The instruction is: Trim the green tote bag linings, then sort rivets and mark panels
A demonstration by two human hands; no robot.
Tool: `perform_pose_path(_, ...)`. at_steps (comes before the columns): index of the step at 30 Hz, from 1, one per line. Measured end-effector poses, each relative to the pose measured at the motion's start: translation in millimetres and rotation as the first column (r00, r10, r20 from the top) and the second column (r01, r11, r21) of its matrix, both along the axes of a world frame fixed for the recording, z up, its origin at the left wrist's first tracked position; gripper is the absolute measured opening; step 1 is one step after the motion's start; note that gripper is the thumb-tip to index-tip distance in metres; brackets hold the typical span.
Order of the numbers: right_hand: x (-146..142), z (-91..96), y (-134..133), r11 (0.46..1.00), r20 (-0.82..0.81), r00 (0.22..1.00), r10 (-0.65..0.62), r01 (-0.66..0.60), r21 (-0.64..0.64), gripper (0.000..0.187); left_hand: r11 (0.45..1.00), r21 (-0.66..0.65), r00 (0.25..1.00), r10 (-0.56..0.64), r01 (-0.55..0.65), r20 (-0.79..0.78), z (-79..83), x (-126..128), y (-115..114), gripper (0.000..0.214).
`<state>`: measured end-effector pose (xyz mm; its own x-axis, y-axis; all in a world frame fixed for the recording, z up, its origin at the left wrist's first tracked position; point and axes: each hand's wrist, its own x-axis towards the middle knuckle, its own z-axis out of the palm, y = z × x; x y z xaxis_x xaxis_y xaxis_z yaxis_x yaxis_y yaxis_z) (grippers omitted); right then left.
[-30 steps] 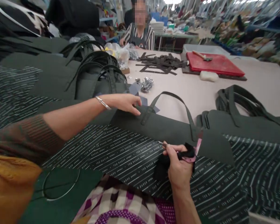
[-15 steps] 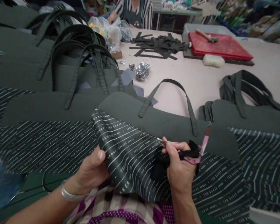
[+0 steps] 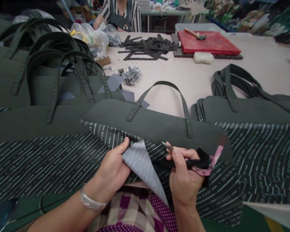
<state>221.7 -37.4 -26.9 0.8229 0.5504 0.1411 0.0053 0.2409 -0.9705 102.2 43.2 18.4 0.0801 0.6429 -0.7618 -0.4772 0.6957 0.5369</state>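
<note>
A dark green bag panel with one looped strap lies in front of me. Striped, lettered lining fabric hangs from its lower edge. My left hand grips the lining, thumb on top, and a flap folds over to bare its grey underside. In my right hand is a small tool with a pointed metal tip, held like a pen over the seam between panel and lining. Black cloth and a pink part stick out behind that hand; the tool's exact kind is unclear.
Stacked panels with straps fill the left, and another stack sits right. Farther back are dark strips, a bag of metal bits, and a hammer on a red board. A person sits opposite.
My left hand has moved right and up along the lining and folded it, exposing the grey underside. My right hand keeps its tool near the seam. The view has shifted rightward.
</note>
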Motion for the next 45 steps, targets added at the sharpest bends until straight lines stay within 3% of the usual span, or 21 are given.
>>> perform_pose_path(4,8,-0.3,-2,0.992,0.005,0.999,0.054,-0.053,-0.116,0.015,0.994,0.031,0.992,0.104,-0.102,-0.069,5.2,-17,0,0.021)
perform_pose_path(8,2,6.6,2,0.975,0.027,0.988,0.149,-0.143,-0.168,0.016,0.998,0.005,0.998,0.057,-0.057,-0.019,7.7,-12,1,0.017)
perform_pose_path(14,-2,15.3,4,0.959,0.13,0.977,0.169,-0.132,-0.252,0.02,0.998,-0.056,1.0,0.004,-0.005,-0.007,3.9,-5,9,0.016)
perform_pose_path(25,-28,16.8,7,0.948,0.241,0.946,0.218,-0.147,-0.281,0.018,0.983,-0.161,0.973,-0.052,0.09,0.225,2.5,-31,-19,0.023)
perform_pose_path(32,-32,16.4,7,0.942,0.315,0.923,0.221,-0.119,-0.313,0.02,0.97,-0.219,0.963,-0.043,0.104,0.265,1.8,-37,-19,0.021)
perform_pose_path(45,-34,18.3,7,0.94,0.288,0.931,0.223,-0.127,-0.318,0.019,0.97,-0.204,0.975,-0.087,0.13,0.206,0.3,-39,-22,0.026)
